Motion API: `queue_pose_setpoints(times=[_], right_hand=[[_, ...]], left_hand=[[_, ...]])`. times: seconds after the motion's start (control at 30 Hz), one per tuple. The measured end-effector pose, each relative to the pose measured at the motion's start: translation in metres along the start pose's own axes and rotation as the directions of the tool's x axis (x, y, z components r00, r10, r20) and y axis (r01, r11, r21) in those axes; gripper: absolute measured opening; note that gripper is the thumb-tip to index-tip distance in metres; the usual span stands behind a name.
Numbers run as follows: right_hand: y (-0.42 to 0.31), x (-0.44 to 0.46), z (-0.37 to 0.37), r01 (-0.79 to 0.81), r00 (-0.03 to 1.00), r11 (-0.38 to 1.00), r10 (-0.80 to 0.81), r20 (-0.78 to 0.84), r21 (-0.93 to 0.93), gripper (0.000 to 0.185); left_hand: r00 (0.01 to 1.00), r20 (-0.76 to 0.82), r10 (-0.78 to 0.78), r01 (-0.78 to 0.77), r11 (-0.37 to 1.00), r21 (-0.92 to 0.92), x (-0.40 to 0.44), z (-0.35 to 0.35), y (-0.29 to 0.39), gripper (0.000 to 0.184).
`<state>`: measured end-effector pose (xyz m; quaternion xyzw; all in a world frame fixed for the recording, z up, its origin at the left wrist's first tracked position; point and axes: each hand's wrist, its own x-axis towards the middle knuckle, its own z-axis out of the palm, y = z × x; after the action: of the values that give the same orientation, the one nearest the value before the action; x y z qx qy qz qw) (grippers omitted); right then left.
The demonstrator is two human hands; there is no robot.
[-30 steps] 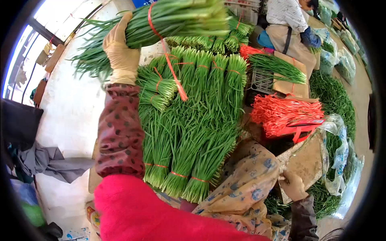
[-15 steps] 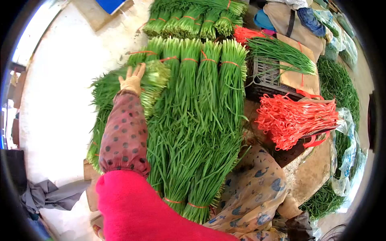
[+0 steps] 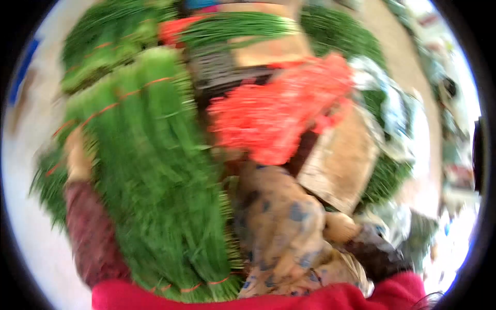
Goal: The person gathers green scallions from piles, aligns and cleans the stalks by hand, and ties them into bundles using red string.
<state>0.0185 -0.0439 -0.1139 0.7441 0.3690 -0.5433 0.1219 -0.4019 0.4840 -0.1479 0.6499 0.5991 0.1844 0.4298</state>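
Long green bundles of what look like garlic chives (image 3: 150, 170), bound with red ties, lie side by side in front of me. My left hand (image 3: 78, 155), in a pale glove, is at the left edge of this pile. It is smeared by motion, so its fingers do not show clearly. My right hand (image 3: 340, 227), also gloved, is low beside my patterned apron (image 3: 284, 212); its fingers cannot be made out. A thick bunch of red tie strips (image 3: 279, 113) lies beyond my lap.
Further bundles (image 3: 113, 39) lie at the back left. Loose chives (image 3: 243, 25) rest on cardboard (image 3: 274, 50) over a dark plastic crate (image 3: 212, 64). A worn brown board (image 3: 341, 155) is right of the red strips. More greens (image 3: 341, 33) and clear plastic (image 3: 390, 98) lie on the right.
My view has swung to the right, so the pile and red strips appear further left. My left hand, spread on the light-coloured ends of a bundle before, is now blurred at the pile's left edge.
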Motion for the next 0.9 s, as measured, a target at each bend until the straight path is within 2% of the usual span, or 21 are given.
queue_pose_setpoints(times=[0.03,0.07,0.17,0.23,0.27,0.33,0.37,0.4,0.43,0.47,0.5,0.53,0.57,0.63,0.67,0.7,0.73,0.77,0.8,0.87,0.9], right_hand=[[-0.004,-0.001,-0.002,0.026,0.999,0.999,-0.025,-0.028,0.039,0.034],[0.001,-0.002,0.000,0.085,0.995,0.994,-0.081,-0.055,0.063,0.037],[0.023,0.000,0.019,0.052,0.988,0.999,-0.054,-0.144,-0.013,0.037],[0.020,-0.015,0.001,0.049,0.980,0.997,-0.038,-0.195,0.052,0.036],[0.020,-0.021,-0.003,0.029,0.976,0.995,-0.008,-0.219,0.094,0.035],[0.034,-0.022,0.003,0.093,0.918,0.996,-0.090,-0.387,-0.011,0.029],[0.028,-0.033,-0.008,0.118,0.899,0.993,-0.109,-0.423,-0.004,0.028],[0.016,-0.046,-0.022,0.149,0.877,0.989,-0.132,-0.462,-0.001,0.026],[0.004,-0.059,-0.033,0.247,0.837,0.969,-0.203,-0.508,0.019,0.025],[-0.009,-0.074,-0.044,0.340,0.792,0.940,-0.265,-0.549,0.037,0.024],[-0.023,-0.087,-0.053,0.404,0.746,0.915,-0.335,-0.576,-0.010,0.025],[-0.032,-0.101,-0.061,0.501,0.723,0.865,-0.429,-0.541,-0.017,0.030],[-0.048,-0.122,-0.074,0.487,0.791,0.871,-0.473,-0.388,-0.069,0.035],[-0.076,-0.165,-0.081,0.541,0.643,0.775,-0.632,-0.434,-0.327,0.028],[-0.081,-0.182,-0.079,0.570,0.446,0.658,-0.750,-0.488,-0.492,0.026],[-0.089,-0.213,-0.085,0.509,0.457,0.652,-0.758,-0.465,-0.562,0.023],[-0.091,-0.236,-0.088,0.442,0.469,0.641,-0.761,-0.448,-0.627,0.019],[-0.081,-0.233,-0.076,0.506,0.252,0.591,-0.798,-0.547,-0.629,0.016],[-0.077,-0.234,-0.071,0.519,0.143,0.542,-0.817,-0.558,-0.661,0.016],[-0.061,-0.249,-0.062,0.510,0.045,0.502,-0.826,-0.561,-0.698,0.017],[-0.058,-0.253,-0.057,0.507,-0.005,0.478,-0.830,-0.557,-0.717,0.017]], left_hand=[[0.985,0.059,0.165,-0.173,0.859,0.483,0.013,-0.012,-0.040,0.082],[0.940,0.115,0.320,-0.289,0.573,0.767,0.024,-0.025,-0.079,0.090],[0.944,-0.114,0.311,0.024,0.280,0.960,0.009,0.004,-0.048,0.100],[0.971,-0.196,-0.138,0.236,0.408,0.882,0.002,0.020,-0.002,0.099],[0.972,-0.196,-0.129,0.232,0.398,0.888,0.014,0.019,-0.004,0.099],[0.938,-0.341,-0.061,0.343,0.307,0.888,0.041,0.010,-0.013,0.098],[0.942,-0.333,-0.031,0.332,0.218,0.918,0.001,0.043,0.056,0.092],[0.969,-0.238,0.068,0.215,0.246,0.945,-0.047,0.072,0.116,0.080],[0.942,-0.103,0.320,-0.012,0.339,0.941,-0.001,0.058,0.059,0.067],[0.828,0.095,0.552,-0.321,0.328,0.889,-0.018,0.075,0.078,0.057],[0.857,0.170,0.487,-0.416,0.458,0.785,-0.054,0.107,0.127,0.046],[0.824,0.207,0.528,-0.507,0.525,0.684,-0.073,0.132,0.144,0.033],[0.841,0.216,0.496,-0.511,0.599,0.617,-0.109,0.162,0.177,0.025],[0.800,0.294,0.523,-0.594,0.620,0.513,-0.152,0.206,0.205,0.026],[0.766,0.342,0.545,-0.640,0.593,0.489,-0.169,0.223,0.213,0.027],[0.774,0.367,0.516,-0.630,0.574,0.523,-0.176,0.238,0.212,0.029],[0.781,0.391,0.487,-0.622,0.553,0.554,-0.181,0.250,0.212,0.031],[0.810,0.390,0.438,-0.583,0.519,0.625,-0.188,0.260,0.213,0.032],[0.837,0.380,0.394,-0.540,0.480,0.692,-0.192,0.266,0.215,0.034],[0.854,0.333,0.400,-0.504,0.478,0.719,-0.183,0.275,0.199,0.043],[0.926,0.313,0.212,-0.371,0.663,0.650,-0.180,0.278,0.198,0.044]])
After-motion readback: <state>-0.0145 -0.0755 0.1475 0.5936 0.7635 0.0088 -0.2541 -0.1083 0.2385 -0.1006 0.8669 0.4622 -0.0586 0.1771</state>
